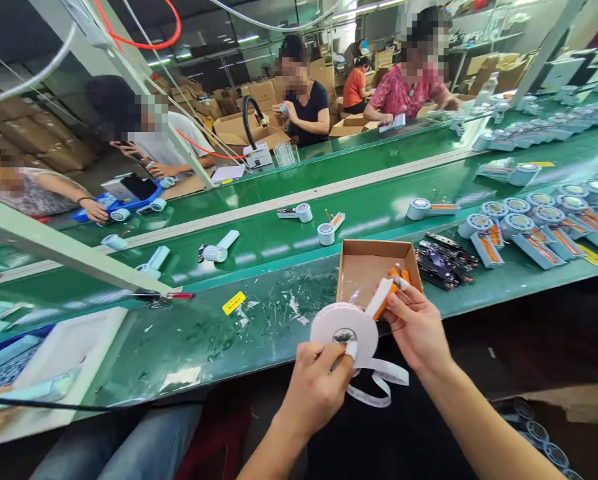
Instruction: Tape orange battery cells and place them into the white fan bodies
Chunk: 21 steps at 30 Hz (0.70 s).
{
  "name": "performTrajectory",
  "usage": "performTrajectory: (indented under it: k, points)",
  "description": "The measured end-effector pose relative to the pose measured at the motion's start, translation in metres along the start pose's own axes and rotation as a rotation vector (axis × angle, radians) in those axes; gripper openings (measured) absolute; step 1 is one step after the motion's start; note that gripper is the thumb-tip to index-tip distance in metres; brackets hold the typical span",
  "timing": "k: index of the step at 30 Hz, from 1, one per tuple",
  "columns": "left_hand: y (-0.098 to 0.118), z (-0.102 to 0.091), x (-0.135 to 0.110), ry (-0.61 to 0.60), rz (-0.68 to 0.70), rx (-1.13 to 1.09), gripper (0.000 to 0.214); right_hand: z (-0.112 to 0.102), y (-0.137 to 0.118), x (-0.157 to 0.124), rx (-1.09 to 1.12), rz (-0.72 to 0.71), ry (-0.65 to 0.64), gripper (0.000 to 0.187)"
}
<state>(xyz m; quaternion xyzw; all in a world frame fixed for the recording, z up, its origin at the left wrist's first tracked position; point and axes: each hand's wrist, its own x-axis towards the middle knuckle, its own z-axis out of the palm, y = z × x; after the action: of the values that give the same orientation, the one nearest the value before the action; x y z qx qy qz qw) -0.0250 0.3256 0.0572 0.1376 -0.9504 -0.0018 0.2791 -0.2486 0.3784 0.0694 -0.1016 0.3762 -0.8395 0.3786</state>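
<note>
A roll of white tape [331, 325] is gripped in my left hand [319, 383], the fingers closed at its core. A loose length of printed tape [386, 373] curls below the roll. My right hand [419, 327] pinches a slim orange piece with a white strip [383, 298] along its side, just right of the roll. Both hands are at the bench's near edge, in front of a small open cardboard box [379, 248]. Something orange [399, 274] shows inside the box behind the right fingers. Right of the box lies a pile of dark circuit boards [446, 262].
Rows of light-blue handheld fan bodies [519, 223] fill the bench at right. More fan parts lie on the green conveyor [259, 233] beyond. A slanted metal post [69, 247] crosses at left, near a white tray [86, 340]. Several co-workers sit across the line.
</note>
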Motion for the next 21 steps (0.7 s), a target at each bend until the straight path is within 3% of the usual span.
performTrajectory:
  k: [1,3,4,6,8,11,13,17,21]
  points:
    - [0.003,0.001,-0.004,-0.066,0.066,-0.024,0.011,-0.002,-0.012,0.008,0.019,-0.076,0.018,0.037]
    - [0.000,0.004,-0.016,-0.168,0.149,-0.079,0.012,-0.011,-0.044,0.028,0.081,-0.360,0.079,0.028]
    - [-0.007,0.004,-0.023,-0.183,0.120,-0.090,0.015,-0.018,-0.061,0.038,0.098,-0.521,0.113,0.024]
    - [-0.033,0.001,-0.036,-0.175,-0.091,-0.069,0.022,-0.033,-0.087,0.050,0.014,-0.665,0.142,0.025]
    - [-0.072,-0.008,-0.043,-0.234,-0.318,-0.088,0.032,-0.050,-0.099,0.046,-0.146,-0.569,0.156,0.031]
    - [-0.136,-0.022,-0.039,-0.434,-0.466,-0.364,0.049,-0.079,-0.093,0.021,-0.287,-0.358,0.242,0.030]
    - [-0.176,-0.029,-0.025,-0.487,-0.598,-0.469,0.048,-0.100,-0.086,0.004,-0.325,-0.303,0.322,0.035]
    - [-0.257,-0.037,0.024,-0.340,-0.927,-0.146,0.053,-0.134,-0.090,-0.015,-0.391,-0.201,0.413,0.062]
    - [-0.324,-0.047,0.070,-0.293,-1.060,0.104,0.069,-0.161,-0.097,-0.024,-0.457,-0.142,0.426,0.066]
